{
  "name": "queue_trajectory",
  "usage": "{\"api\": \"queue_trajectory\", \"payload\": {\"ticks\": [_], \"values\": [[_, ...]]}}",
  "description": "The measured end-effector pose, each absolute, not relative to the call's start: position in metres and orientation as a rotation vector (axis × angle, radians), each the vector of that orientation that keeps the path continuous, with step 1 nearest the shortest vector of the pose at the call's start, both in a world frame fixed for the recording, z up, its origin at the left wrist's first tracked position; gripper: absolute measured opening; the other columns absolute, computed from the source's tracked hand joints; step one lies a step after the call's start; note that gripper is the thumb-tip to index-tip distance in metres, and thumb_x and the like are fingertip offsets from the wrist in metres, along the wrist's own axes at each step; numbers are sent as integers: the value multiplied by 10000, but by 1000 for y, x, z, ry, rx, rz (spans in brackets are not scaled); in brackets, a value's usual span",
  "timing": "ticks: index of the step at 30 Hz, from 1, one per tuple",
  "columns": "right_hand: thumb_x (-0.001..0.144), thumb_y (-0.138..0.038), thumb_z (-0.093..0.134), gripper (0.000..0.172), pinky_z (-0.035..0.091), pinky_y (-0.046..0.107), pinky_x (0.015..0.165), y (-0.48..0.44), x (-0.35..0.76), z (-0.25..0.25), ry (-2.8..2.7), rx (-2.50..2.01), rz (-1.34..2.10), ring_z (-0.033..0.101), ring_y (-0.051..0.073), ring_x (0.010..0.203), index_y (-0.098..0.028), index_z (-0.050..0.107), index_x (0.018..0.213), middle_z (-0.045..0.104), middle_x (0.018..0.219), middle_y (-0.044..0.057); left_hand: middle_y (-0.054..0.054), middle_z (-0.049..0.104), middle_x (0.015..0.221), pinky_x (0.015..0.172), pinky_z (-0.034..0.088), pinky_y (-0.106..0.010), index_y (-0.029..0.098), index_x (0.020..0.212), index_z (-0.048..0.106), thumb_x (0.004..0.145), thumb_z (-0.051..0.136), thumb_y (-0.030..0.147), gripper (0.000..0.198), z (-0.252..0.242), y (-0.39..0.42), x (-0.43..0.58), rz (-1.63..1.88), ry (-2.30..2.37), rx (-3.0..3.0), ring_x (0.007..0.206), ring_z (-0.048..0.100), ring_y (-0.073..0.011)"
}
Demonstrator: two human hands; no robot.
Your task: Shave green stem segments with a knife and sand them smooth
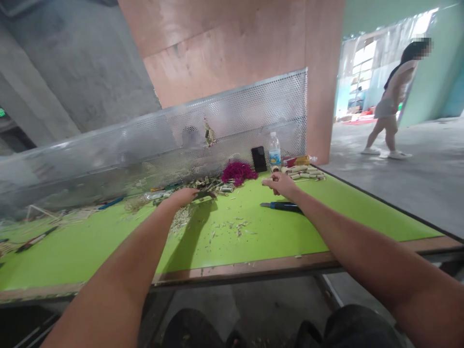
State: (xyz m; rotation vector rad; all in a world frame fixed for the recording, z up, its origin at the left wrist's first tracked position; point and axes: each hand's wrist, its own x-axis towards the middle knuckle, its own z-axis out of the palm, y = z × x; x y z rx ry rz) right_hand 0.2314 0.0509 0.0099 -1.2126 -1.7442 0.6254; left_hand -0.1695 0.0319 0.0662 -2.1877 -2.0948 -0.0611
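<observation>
My right hand (pixel 283 185) is closed, thumb and fingers pinching a short pale piece (pixel 267 182) that looks like cut bamboo or stalk. Just below it on the green table (pixel 348 212) lies a blue-and-black utility knife (pixel 281 206), its blade end toward the left. My left hand (pixel 185 195) reaches to the front of a heap of greenish stalk pieces (pixel 208 183). A dark shape shows at its fingertips, and I cannot make out whether it is held. Pale shavings (pixel 181 218) lie under that hand, with more scraps scattered to the right.
Along the back stand a magenta tangle of string (pixel 238 172), a black phone (pixel 258 159) and a clear bottle (pixel 274 152), before a perforated metal panel (pixel 246 111). Stalk pieces (pixel 306 173) lie at right. Another person (pixel 393 96) walks beyond the table.
</observation>
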Motion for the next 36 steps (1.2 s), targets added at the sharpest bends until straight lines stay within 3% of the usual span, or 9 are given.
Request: {"api": "queue_trajectory", "payload": {"ticks": [3, 8, 12, 15, 19, 22, 26, 30, 36], "values": [[762, -534, 659, 386, 391, 210, 456, 53, 232, 9, -1740, -1206, 614, 502, 101, 412, -170, 529, 777, 539, 456, -28, -184, 680, 976, 928, 428, -358, 78, 903, 673, 892, 503, 403, 367, 91, 30, -161, -250, -2140, -2058, 1040, 585, -311], [759, -494, 680, 356, 407, 214, 455, 57, 233, 8, -1693, -1210, 624, 522, 104, 413, -178, 517, 761, 552, 486, -25, -175, 672, 835, 849, 477, -336, 96, 747, 609, 837, 609, 341, 261, 112, 21, -133, -552, -2223, -2019, 996, 619, -315], [757, -485, 681, 351, 412, 212, 438, 63, 234, 5, -1662, -1191, 625, 531, 100, 409, -186, 498, 735, 574, 538, -18, -100, 679, 784, 639, 529, -274, 138, 921, 589, 955, 385, 440, 366, 89, 1, -79, -880, -2297, -2154, 752, 680, -199], [750, -490, 682, 357, 406, 213, 430, 68, 235, 1, -1670, -1171, 621, 526, 97, 407, -186, 496, 725, 582, 555, -13, -111, 686, 846, 638, 543, -271, 124, 1022, 552, 967, 349, 364, 319, 54, -24, -22, -1681, -2574, -2273, 732, 684, -166], [758, -474, 677, 341, 401, 213, 424, 70, 237, -2, -1673, -1163, 624, 511, 94, 400, -187, 495, 727, 560, 529, -23, -101, 699, 844, 636, 546, -291, 127, 948, 602, 905, 444, 293, 233, 9, -52, 34, -1233, -2735, -2551, 716, 691, -188], [761, -463, 675, 328, 400, 210, 420, 69, 237, -1, -1660, -1180, 608, 514, 93, 401, -188, 497, 750, 563, 542, -26, -128, 702, 912, 760, 528, -333, 128, 827, 636, 820, 560, 255, 148, -9, -59, 41, -988, -2639, -2567, 890, 681, -268], [759, -470, 677, 331, 410, 218, 438, 66, 236, 1, -1668, -1199, 590, 523, 101, 411, -185, 508, 754, 559, 533, -23, -148, 692, 1005, 860, 479, -417, 171, 983, 644, 864, 491, 366, 275, -11, -55, 10, -140, -2124, -2285, 1010, 637, -322], [770, -456, 672, 313, 420, 226, 459, 62, 236, 5, -1661, -1226, 592, 525, 106, 420, -182, 521, 756, 554, 510, -20, -198, 691, 954, 800, 487, -450, 140, 966, 646, 867, 439, 286, 272, 2, -57, -51, -12, -2216, -2104, 937, 654, -349], [761, -481, 683, 339, 442, 233, 476, 58, 233, 9, -1671, -1258, 588, 556, 116, 453, -177, 543, 812, 608, 583, 11, -194, 692, 906, 813, 474, -476, 133, 731, 602, 773, 540, 235, 126, 44, -69, -155, -121, -2466, -1802, 971, 624, -391]]}}
